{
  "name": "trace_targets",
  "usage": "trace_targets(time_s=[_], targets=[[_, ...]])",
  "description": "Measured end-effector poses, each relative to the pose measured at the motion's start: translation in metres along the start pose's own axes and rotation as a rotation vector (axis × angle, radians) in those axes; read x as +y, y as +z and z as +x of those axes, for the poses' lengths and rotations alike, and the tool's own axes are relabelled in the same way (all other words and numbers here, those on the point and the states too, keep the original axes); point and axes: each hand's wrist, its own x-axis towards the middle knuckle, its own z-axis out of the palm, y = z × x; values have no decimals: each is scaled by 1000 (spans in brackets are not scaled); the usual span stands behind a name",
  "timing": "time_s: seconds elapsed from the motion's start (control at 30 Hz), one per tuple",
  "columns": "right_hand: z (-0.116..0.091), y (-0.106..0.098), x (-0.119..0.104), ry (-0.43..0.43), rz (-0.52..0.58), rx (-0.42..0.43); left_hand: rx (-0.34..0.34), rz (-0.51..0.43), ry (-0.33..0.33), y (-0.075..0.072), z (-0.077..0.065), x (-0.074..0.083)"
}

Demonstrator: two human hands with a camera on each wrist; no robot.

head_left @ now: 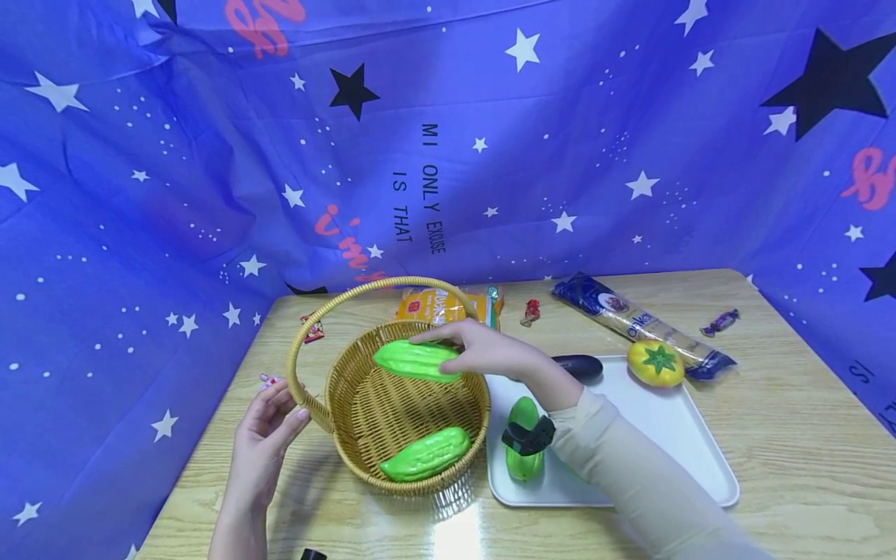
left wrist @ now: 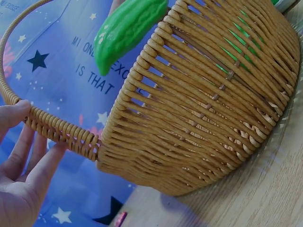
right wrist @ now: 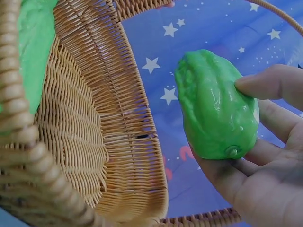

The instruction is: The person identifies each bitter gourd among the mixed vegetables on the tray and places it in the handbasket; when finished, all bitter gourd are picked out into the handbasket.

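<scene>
My right hand (head_left: 483,346) holds a bright green toy bitter melon (head_left: 413,360) over the back of the round wicker basket (head_left: 336,389). In the right wrist view, the thumb lies on one side of the melon (right wrist: 215,109) and the fingers on the other, above the basket's rim. A second bitter melon (head_left: 427,455) lies inside the basket, at its front. Thumb and fingers of my left hand (head_left: 266,432) pinch the basket's arched handle (left wrist: 61,127) low on its left side, just above the rim.
Right of the basket, a white tray (head_left: 672,435) bears a green vegetable (head_left: 523,463), a dark eggplant (head_left: 584,367) and a yellow fruit (head_left: 647,363). Behind lie an orange packet (head_left: 427,306), a blue-ended long bag (head_left: 630,319) and wrapped candies (head_left: 530,312). A starry blue cloth (head_left: 448,93) surrounds the table.
</scene>
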Motion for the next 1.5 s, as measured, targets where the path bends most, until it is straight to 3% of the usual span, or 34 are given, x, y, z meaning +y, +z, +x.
trace_targets(time_s=[0.43,0.87,1.13,1.33,1.5], targets=[[30,7,4,-8,-52,-78,11,24,-9,-1,0,0],[52,17,28,75,35,-219,26,52,-28,-1,0,1],[55,26,40,147,-18,-337,26,59,-40,-1,1,1],[56,31,46,120,2,-470,23,56,-31,-1,1,1],[57,33,48,114,-52,-562,16,56,-17,0,1,1]])
